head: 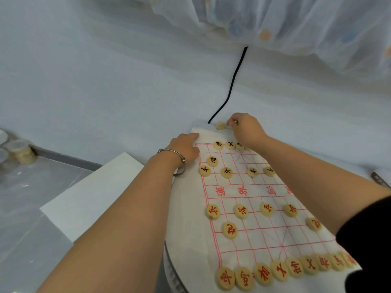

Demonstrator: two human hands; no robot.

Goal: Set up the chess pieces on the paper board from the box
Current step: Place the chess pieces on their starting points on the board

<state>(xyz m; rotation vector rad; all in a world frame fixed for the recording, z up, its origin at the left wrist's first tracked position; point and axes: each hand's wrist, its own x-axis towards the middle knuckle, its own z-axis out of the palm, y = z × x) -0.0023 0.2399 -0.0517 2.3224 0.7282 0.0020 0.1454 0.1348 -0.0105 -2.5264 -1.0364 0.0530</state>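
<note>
Left hand [184, 148] presses flat on the far left corner of the paper board [254, 235]. Right hand [246, 129], fingers curled, sits at the far edge of the tabletop [170, 273], just beside a loose chess piece [220, 125]. I cannot tell whether it grips anything.

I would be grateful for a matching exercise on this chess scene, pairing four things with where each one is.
Things:
1. left hand
2. black cable
3. row of red-lettered pieces
4. bracelet

Places:
a. along the paper board's near edge
b. round the left wrist
c. running away beyond the board's far edge
d. resting on the board's far left corner

Pairs: 1-d, 2-c, 3-a, 4-b.
</note>
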